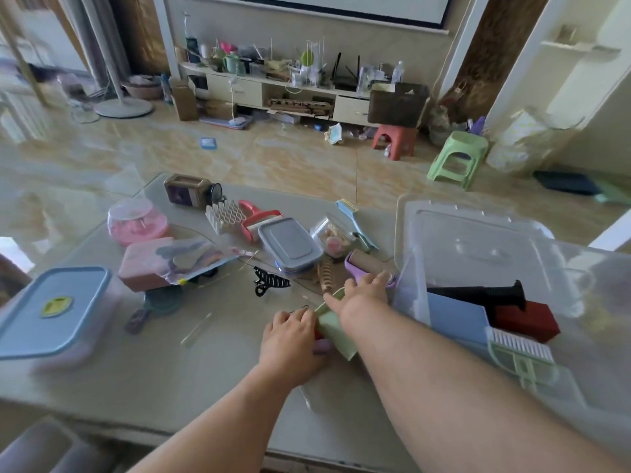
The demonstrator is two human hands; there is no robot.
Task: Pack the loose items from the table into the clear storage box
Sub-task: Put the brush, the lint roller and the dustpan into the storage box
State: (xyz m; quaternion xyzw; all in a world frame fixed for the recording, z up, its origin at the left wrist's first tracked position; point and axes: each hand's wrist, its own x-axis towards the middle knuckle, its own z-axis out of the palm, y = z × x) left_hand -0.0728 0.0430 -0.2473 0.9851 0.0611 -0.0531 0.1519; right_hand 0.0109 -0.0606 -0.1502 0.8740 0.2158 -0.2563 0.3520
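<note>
left hand (pixel 290 339) grips green piece (pixel 336 331); right hand (pixel 363 293) spread on it | clear storage box (pixel 409 295) edge just right

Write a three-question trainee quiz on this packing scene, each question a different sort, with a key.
1. True or false: the clear storage box already holds some items.
2. Which lies just beyond the left hand? A) black hair clip B) red stool C) dark jar
3. Fill in: the right hand reaches over a green item toward the ____ roller.

Key
1. True: a black handle, a red block and a green brush lie inside.
2. A
3. Purple
</note>
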